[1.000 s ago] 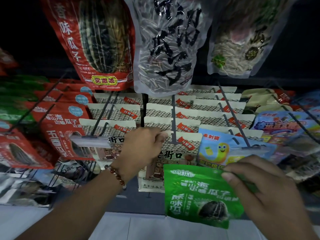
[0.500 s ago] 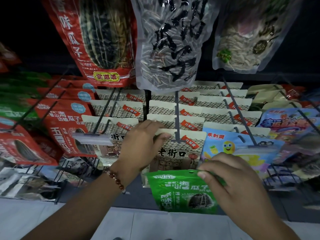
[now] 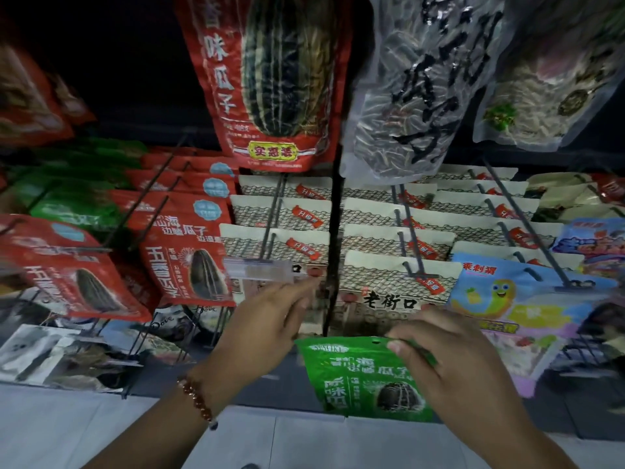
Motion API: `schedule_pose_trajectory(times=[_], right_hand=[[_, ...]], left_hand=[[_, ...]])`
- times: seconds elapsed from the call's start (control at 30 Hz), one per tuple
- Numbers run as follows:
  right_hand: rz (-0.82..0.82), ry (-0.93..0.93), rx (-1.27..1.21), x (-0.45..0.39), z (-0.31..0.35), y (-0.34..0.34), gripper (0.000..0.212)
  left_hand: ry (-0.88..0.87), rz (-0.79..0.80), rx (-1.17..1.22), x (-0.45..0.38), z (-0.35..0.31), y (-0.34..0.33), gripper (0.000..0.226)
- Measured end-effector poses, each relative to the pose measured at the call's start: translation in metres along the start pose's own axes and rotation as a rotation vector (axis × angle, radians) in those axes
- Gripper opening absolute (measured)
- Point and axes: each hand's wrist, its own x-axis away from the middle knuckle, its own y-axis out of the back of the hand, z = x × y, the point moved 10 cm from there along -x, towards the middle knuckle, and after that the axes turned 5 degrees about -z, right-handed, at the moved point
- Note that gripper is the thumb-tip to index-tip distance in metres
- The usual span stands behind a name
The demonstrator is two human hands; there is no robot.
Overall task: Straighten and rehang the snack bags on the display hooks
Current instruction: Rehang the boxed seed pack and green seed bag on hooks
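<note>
My right hand [image 3: 453,367] pinches the top right corner of a green snack bag [image 3: 365,384], held low in front of the display with its hang hole showing at the top. My left hand [image 3: 267,326] hovers just left of the bag, fingers loosely curled and blurred, holding nothing, below a clear price tag [image 3: 258,270] on a hook end. Behind the hands hang rows of beige snack bags [image 3: 399,282] on black hooks [image 3: 411,252].
Red seed bags [image 3: 186,252] hang at the left, green ones [image 3: 77,204] behind them. A blue cartoon bag [image 3: 514,299] hangs at the right. Large bags [image 3: 277,79] dangle overhead. A black upright bar [image 3: 333,231] divides the beige rows. Pale floor tiles lie below.
My left hand has come off the beige bags and dropped toward the green bag. The view has shifted to the right across the display; the green bag stays in my right hand.
</note>
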Motion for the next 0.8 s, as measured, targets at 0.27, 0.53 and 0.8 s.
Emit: schedule_pose_trajectory(times=[0.27,0.53,0.8], right_hand=[[0.037,0.003,-0.032,-0.021,0.065,-0.055,0.027],[0.088,0.026,-0.036,-0.053,0.141,-0.122,0.010],[0.137,-0.002,-0.139,-0.090,0.189,-0.168,0.013]], left_hand=[[-0.058,0.101,0.152,0.041,0.034,0.052,0.047],[-0.082,0.038,-0.032,0.064,0.098,0.102,0.040],[-0.007,-0.109,0.008,0.070,0.156,0.160,0.031]])
